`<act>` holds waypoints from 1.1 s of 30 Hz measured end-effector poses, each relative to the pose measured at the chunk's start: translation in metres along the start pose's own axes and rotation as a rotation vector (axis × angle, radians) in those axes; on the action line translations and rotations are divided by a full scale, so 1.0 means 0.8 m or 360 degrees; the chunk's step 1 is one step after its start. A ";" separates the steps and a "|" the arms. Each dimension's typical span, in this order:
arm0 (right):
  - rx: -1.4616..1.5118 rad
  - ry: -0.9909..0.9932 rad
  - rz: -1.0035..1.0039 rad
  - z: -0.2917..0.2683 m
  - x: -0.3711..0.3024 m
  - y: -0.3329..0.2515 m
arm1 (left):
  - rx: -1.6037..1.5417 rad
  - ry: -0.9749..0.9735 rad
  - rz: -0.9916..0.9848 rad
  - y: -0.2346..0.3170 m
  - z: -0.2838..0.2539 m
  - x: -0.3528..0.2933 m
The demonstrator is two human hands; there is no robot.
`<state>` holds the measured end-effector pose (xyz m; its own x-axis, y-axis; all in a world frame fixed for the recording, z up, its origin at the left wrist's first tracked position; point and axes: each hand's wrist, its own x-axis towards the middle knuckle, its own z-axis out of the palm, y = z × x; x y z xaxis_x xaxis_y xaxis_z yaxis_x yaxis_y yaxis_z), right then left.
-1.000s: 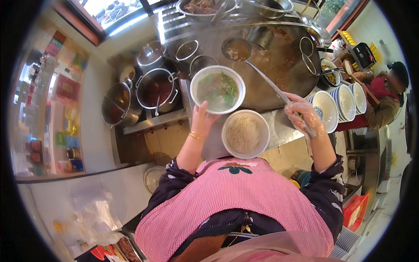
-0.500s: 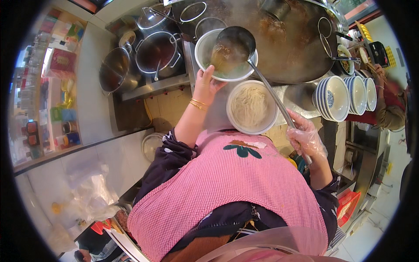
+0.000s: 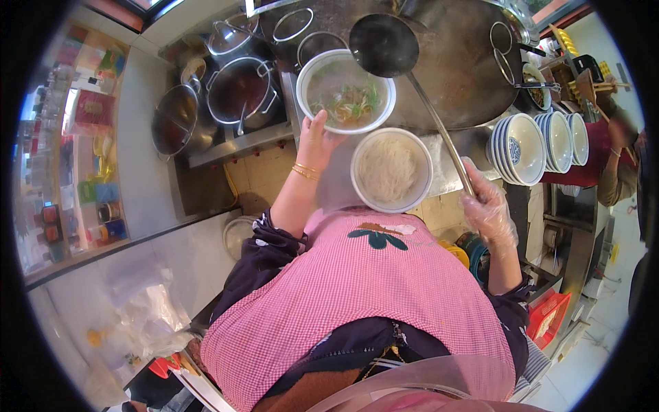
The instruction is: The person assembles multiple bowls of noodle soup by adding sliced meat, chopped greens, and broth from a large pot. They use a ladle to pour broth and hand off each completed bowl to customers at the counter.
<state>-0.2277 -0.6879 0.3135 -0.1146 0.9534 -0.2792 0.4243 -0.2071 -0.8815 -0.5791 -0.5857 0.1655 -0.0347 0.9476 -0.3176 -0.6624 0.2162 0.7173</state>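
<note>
Our left hand (image 3: 317, 139) is gripping the full soup bowl (image 3: 349, 90) by its rim; our gloved right hand (image 3: 489, 206) is clutching the ladle (image 3: 384, 45) beyond it. Tilting could spill hot broth onto the noodle bowl (image 3: 391, 169).

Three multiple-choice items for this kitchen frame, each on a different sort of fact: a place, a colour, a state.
1. Where does the bowl of plain noodles sit?
A. between the hands, nearer the person than the soup bowl
B. on the stack of bowls
C. inside the steel pot

2. What colour is the apron?
A. green
B. pink check
C. white

3. What state is the right hand in?
A. bare and empty
B. gloved, gripping the ladle handle
C. resting on a lid

Answers: 1 A, bowl of plain noodles lies below the soup bowl. 2 B, apron. 3 B, right hand holds the ladle.
</note>
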 end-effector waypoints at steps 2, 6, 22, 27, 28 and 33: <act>0.0802 -0.0174 0.0177 -0.016 0.015 0.005 | -0.0016 -0.0027 0.0015 -0.002 -0.004 0.002; 0.1235 -0.0181 0.0305 -0.055 0.078 0.015 | -0.0144 -0.0164 0.0021 -0.003 -0.009 0.007; -0.0213 -0.0091 -0.0352 -0.042 0.208 0.093 | -0.0089 -0.0134 -0.0023 0.004 -0.001 0.003; 0.1182 0.0145 0.0542 -0.053 0.119 0.026 | -0.0045 -0.0055 -0.0060 0.002 0.002 0.002; 0.1275 0.0116 0.0484 -0.052 0.103 0.011 | -0.0046 -0.0017 -0.0063 0.002 0.003 0.001; 0.1140 -0.0042 0.0262 -0.054 0.032 -0.046 | -0.0067 -0.0041 -0.0057 0.003 0.005 0.000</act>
<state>-0.2077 -0.6466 0.3551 -0.1254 0.8939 -0.4304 -0.2521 -0.4483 -0.8576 -0.5775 -0.5846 0.1701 0.0083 0.9453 -0.3260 -0.6937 0.2402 0.6790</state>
